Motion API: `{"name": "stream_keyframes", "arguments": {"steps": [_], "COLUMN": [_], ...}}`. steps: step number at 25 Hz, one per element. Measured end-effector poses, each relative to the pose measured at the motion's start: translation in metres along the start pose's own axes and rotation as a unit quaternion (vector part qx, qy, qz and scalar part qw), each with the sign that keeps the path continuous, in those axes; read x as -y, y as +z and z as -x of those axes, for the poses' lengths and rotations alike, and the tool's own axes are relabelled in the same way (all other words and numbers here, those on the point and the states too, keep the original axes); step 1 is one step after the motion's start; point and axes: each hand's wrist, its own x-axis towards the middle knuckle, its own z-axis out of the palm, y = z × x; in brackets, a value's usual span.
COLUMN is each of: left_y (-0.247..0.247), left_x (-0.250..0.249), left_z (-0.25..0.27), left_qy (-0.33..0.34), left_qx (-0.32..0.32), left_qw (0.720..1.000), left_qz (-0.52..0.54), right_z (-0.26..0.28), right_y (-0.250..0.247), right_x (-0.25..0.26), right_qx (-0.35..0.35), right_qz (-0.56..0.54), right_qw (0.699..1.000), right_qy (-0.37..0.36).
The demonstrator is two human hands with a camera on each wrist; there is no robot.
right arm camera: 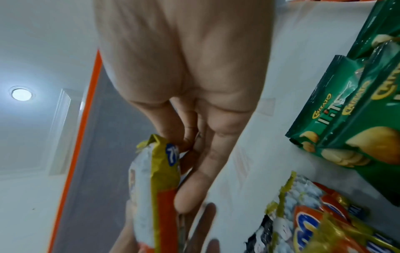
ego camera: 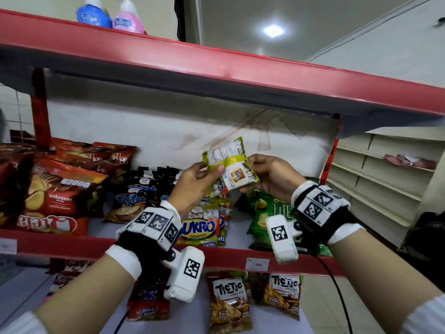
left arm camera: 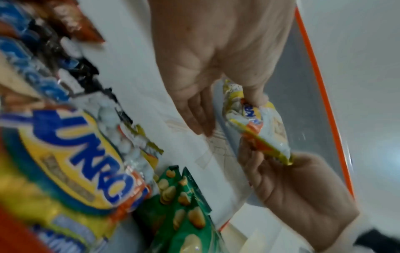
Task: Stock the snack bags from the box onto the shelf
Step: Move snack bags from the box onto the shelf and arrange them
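A small yellow-and-white snack bag is held up in front of the middle shelf, tilted, with its back side and barcode facing me. My left hand pinches its left edge, thumb on the front and fingers behind. Gripping the right edge is my right hand. In the left wrist view the thumb presses on the bag. The right wrist view shows the bag edge-on against my fingers. Matching yellow snack bags stand on the shelf just below my hands. No box is in view.
Green chip bags stand right of the yellow ones; blue-and-black bags and red chip bags fill the left. The upper red shelf hangs close overhead. More snack bags lie on the lower shelf. Cream shelving is at the right.
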Motion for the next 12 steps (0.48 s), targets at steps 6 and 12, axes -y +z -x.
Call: {"name": "stream_keyframes", "arguments": {"steps": [6, 12], "left_y": [0.005, -0.002], "left_x": [0.002, 0.016], "left_z": [0.016, 0.025], "left_qy": [0.124, 0.017], "left_qx": [0.041, 0.093], "left_qw": [0.988, 0.991], "left_qz": [-0.079, -0.100], "right_z": [0.025, 0.032], "right_y": [-0.017, -0.025], "right_x": [-0.019, -0.034], "right_qx": [0.027, -0.062], "right_qz": [-0.007, -0.092], "right_qw": [0.988, 0.994], "right_qy": [0.149, -0.008]}}
